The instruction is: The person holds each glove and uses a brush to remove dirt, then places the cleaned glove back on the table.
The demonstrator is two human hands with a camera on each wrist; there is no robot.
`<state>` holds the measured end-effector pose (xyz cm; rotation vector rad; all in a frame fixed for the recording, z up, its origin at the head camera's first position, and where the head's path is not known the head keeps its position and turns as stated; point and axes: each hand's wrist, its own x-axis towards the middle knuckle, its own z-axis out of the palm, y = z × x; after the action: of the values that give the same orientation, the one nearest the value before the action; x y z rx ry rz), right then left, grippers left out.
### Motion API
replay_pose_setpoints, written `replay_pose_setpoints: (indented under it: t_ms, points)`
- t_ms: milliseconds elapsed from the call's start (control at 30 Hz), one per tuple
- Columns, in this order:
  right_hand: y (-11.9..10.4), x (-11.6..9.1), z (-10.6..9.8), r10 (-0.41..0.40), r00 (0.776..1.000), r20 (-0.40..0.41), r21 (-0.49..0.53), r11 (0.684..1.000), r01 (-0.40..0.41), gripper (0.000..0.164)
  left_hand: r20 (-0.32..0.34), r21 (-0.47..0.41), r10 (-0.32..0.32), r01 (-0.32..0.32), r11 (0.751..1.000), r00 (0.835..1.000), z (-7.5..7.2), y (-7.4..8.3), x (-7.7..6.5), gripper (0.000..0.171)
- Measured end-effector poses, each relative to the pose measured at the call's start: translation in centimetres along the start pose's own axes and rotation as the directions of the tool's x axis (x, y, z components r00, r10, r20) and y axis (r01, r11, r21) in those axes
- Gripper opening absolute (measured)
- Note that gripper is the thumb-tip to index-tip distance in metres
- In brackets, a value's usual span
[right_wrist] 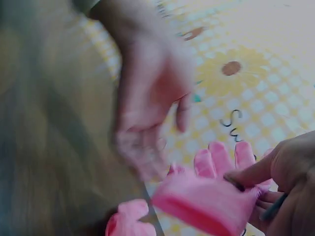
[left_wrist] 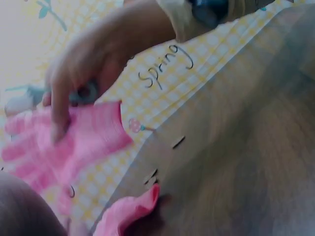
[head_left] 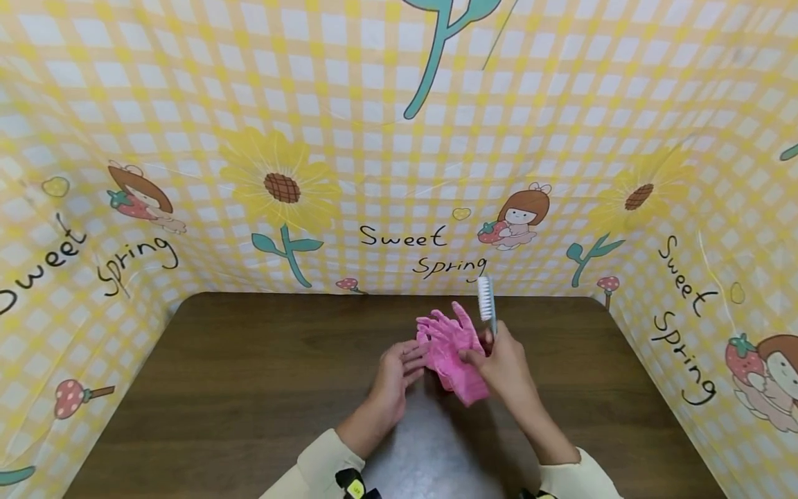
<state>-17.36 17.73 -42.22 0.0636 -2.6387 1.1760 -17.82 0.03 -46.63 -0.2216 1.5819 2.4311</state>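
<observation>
My right hand pinches a pink glove between thumb and fingers. The same hand also holds a brush with white bristles and a blue-grey back, bristle end pointing up and away. Beside the held glove, my left hand has loosely extended fingers near its left edge; whether they touch it I cannot tell. In the right wrist view that left hand is blurred, palm showing, with nothing in it. Below the held glove, a second pink glove lies on the table, partly cut off in both wrist views.
The dark wooden table ends at a yellow-checked cloth that rises behind it and on both sides. Several small dark marks or pieces show on the table in the left wrist view, too blurred to identify.
</observation>
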Motion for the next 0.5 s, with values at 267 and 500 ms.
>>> replay_pose_setpoints:
  t_ms: [267, 500]
  points:
    - [0.4, 0.4, -0.6, 0.218, 0.966, 0.139, 0.421, 0.87, -0.257, 0.043, 0.268, -0.091, -0.091, 0.119, 0.989, 0.959, -0.1, -0.5, -0.2, 0.02]
    - [1.0, 0.1, 0.5, 0.195, 0.978, 0.075, 0.368, 0.906, -0.209, 0.041, 0.273, -0.124, -0.036, 0.073, 0.99, 0.961, 1.1, -0.6, -0.2, 0.032]
